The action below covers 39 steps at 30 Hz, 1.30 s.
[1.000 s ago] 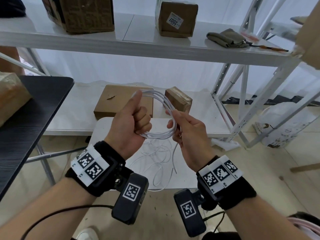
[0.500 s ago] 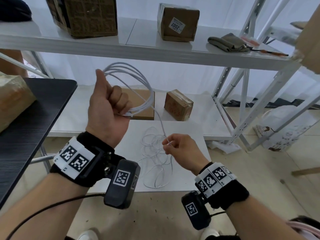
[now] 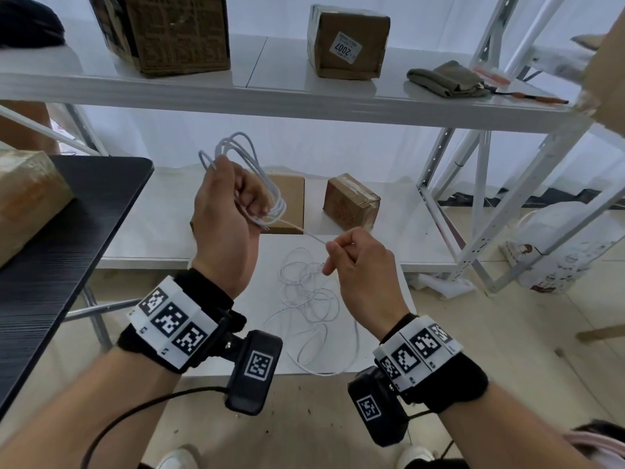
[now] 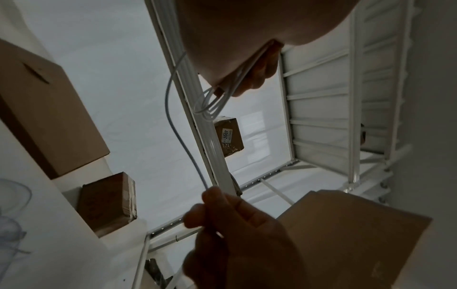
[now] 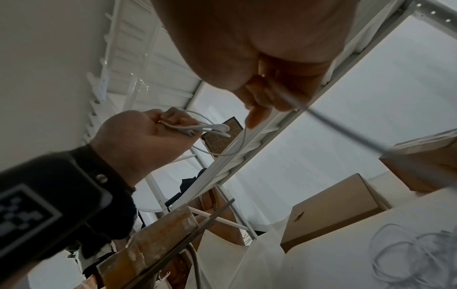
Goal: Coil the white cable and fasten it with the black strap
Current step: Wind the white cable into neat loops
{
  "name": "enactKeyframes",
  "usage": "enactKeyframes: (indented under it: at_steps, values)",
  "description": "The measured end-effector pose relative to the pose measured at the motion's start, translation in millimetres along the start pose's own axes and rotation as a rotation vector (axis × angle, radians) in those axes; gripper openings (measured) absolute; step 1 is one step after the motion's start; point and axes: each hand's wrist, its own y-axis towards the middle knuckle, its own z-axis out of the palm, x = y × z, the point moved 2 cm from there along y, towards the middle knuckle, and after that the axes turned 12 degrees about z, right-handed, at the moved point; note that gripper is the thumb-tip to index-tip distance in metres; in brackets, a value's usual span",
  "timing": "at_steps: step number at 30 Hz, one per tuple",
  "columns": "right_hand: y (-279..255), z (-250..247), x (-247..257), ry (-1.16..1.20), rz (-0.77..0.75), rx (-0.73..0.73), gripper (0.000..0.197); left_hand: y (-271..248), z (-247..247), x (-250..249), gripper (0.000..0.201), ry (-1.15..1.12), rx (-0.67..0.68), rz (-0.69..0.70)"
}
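Note:
My left hand [image 3: 233, 201] is raised in a fist and grips a bundle of several white cable loops [image 3: 236, 147] that arch above it. From the fist a single strand of the white cable [image 3: 306, 233] runs right to my right hand [image 3: 355, 257], which pinches it between thumb and fingers. The rest of the cable [image 3: 311, 299] lies in loose tangled loops on the small white table [image 3: 382, 353] below both hands. The left wrist view shows the loops [image 4: 210, 105] hanging from my left palm and the strand [image 4: 183, 144] reaching the right hand's fingers [image 4: 212, 197]. No black strap is visible.
A white metal shelf rack [image 3: 304, 99] stands behind, with cardboard boxes [image 3: 348, 38] on its upper shelf and two boxes [image 3: 351, 201] on the lower one. A black table [image 3: 67, 238] with a wrapped box is at left. A white bag [image 3: 558, 252] sits on the floor at right.
My left hand came down and right with the coil. My right hand rose slightly and still pinches the strand, which now runs short and taut between the hands.

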Motion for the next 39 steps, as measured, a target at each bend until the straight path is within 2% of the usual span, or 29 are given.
enactKeyframes:
  at_steps: [3, 7, 11, 14, 16, 20, 22, 24, 26, 28, 31, 34, 35, 36, 39]
  values:
    - [-1.1, -0.1, 3.0, -0.020, -0.046, -0.044, 0.014, -6.4, 4.6, 4.5, 0.044, 0.124, 0.129, 0.078]
    - [-4.4, -1.7, 11.5, -0.037, -0.130, -0.081, 0.013, -20.0, 8.3, 9.5, 0.041, 0.560, 0.319, 0.245]
    - [-5.5, -4.2, 18.6, 0.021, -0.195, -0.026, 0.016, -31.4, 9.4, 19.7, 0.042, 0.819, 0.458, 0.318]
    - [-6.4, -5.6, 22.0, 0.105, -0.178, 0.063, 0.012, -30.8, 6.7, 25.2, 0.045, 0.941, 0.510, 0.372]
    - [-8.8, -6.8, 25.9, 0.218, -0.172, 0.142, 0.009, -29.9, 5.0, 26.9, 0.038, 0.994, 0.505, 0.371]
    - [-11.6, -12.0, 32.7, 0.253, -0.262, 0.181, 0.023, -31.3, 5.7, 26.8, 0.032, 1.078, 0.541, 0.318]
    - [-8.5, -17.1, 31.1, 0.244, -0.290, 0.160, 0.026, -30.9, 8.6, 26.3, 0.034, 1.058, 0.582, 0.256]
    - [-1.9, -24.7, 26.6, 0.236, -0.290, 0.124, 0.027, -28.7, 11.1, 26.4, 0.045, 1.013, 0.623, 0.133]
    - [5.4, -32.7, 21.0, 0.223, -0.269, 0.107, 0.034, -27.9, 12.6, 27.5, 0.052, 0.869, 0.667, -0.107]
    - [11.9, -39.4, 15.9, 0.208, -0.220, 0.143, 0.047, -29.4, 13.6, 24.1, 0.048, 0.663, 0.712, -0.396]
    - [18.9, -49.4, 10.9, 0.165, -0.131, 0.342, 0.060, -32.8, 15.7, 16.5, 0.048, 0.445, 0.803, -0.660]
    - [20.2, -53.7, 8.2, 0.147, -0.105, 0.623, 0.049, -35.6, 17.7, 11.8, 0.052, 0.276, 0.864, -0.792]
    - [19.3, -53.2, 8.3, 0.165, -0.102, 0.661, 0.043, -35.7, 17.9, 11.2, 0.050, 0.223, 0.859, -0.811]
    - [18.7, -52.9, 8.9, 0.186, -0.100, 0.655, 0.040, -34.8, 17.3, 10.9, 0.049, 0.177, 0.840, -0.819]
    - [18.9, -51.2, 10.2, 0.239, -0.082, 0.560, 0.054, -29.7, 12.4, 12.0, 0.043, 0.092, 0.736, -0.804]
